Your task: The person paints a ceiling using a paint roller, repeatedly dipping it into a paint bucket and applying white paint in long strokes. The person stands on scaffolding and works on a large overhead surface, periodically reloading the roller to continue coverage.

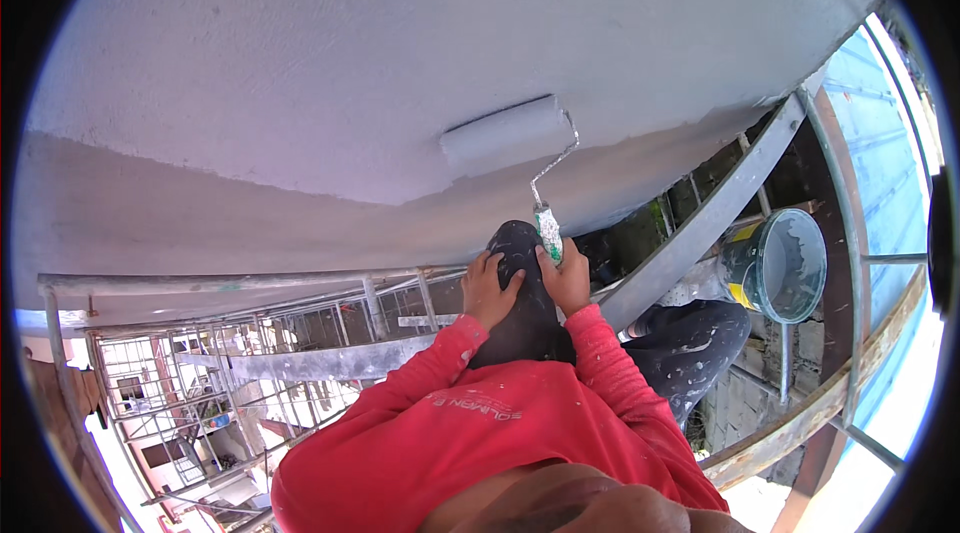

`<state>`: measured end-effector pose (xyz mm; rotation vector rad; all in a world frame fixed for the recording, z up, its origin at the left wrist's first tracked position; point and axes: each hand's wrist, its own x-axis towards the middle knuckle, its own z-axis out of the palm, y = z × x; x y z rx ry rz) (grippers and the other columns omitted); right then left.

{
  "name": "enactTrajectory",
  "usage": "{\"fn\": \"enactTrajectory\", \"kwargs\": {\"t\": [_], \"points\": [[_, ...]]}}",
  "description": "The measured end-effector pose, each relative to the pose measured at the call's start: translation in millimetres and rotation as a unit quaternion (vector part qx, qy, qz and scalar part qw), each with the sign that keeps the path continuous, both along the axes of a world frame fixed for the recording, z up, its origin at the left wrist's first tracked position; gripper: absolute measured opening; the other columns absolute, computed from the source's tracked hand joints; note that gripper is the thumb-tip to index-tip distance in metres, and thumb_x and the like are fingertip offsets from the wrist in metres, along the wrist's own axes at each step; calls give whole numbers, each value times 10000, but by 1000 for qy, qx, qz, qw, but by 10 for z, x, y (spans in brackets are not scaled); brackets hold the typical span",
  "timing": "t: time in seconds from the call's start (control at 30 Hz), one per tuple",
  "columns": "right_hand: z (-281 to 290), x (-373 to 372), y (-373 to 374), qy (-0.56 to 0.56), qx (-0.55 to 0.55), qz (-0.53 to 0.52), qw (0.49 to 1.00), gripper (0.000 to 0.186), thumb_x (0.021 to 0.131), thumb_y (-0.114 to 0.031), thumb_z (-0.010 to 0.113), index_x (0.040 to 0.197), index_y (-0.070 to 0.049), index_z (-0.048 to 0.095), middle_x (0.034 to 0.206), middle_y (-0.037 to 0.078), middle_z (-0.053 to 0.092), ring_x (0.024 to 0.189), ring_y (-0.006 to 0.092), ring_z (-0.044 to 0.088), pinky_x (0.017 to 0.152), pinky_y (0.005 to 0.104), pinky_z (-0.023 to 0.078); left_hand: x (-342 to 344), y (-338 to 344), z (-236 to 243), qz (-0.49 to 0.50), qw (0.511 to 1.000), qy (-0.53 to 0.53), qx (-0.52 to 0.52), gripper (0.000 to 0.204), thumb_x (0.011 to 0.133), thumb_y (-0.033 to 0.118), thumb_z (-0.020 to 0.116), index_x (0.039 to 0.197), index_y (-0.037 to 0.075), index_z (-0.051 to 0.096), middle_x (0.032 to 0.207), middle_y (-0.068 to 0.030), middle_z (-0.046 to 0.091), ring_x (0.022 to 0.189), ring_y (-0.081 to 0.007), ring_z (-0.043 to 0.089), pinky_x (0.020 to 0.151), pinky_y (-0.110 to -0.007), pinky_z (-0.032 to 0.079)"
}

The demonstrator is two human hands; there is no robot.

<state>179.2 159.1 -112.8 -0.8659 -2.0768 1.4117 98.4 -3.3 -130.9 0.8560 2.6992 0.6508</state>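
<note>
Head view: the paint roller (505,138) lies against the wall (400,43), across the pale coat just above a darker band — its long sleeve whitish, its bent wire frame (576,140) speckled, its handle (548,231) smeared white over green. The right hand (566,278) has its fingers wrapped around the handle's lower end; the left hand (489,291) — fingers loosely parted — rests on the dark-trousered knee (515,251).

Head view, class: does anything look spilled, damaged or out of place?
The dark fabric right trouser leg looks odd: pale paint spots are spattered across it. The thin metal roller frame is crusted with paint too.
</note>
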Motion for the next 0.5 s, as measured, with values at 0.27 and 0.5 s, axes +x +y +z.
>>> {"fn": "enactTrajectory", "kwargs": {"t": [0.27,0.5], "points": [[973,-254,337,111,29,-5,993,314,941,-264,679,866,4,533,617,202,575,564,422,599,504,441,442,-53,24,30,-2,1000,-14,-2,581,912,462,647,1308,48,556,1390,-196,496,1314,-395,447,1085,-525,337],[1375,-359,567,108,47,15,993,305,938,-266,678,919,17,564,627,205,568,571,417,584,513,440,433,-52,24,18,-1,1000,-2,15,561,913,452,647,1300,54,564,1384,-204,506,1313,-396,449,1084,-525,339]]}}
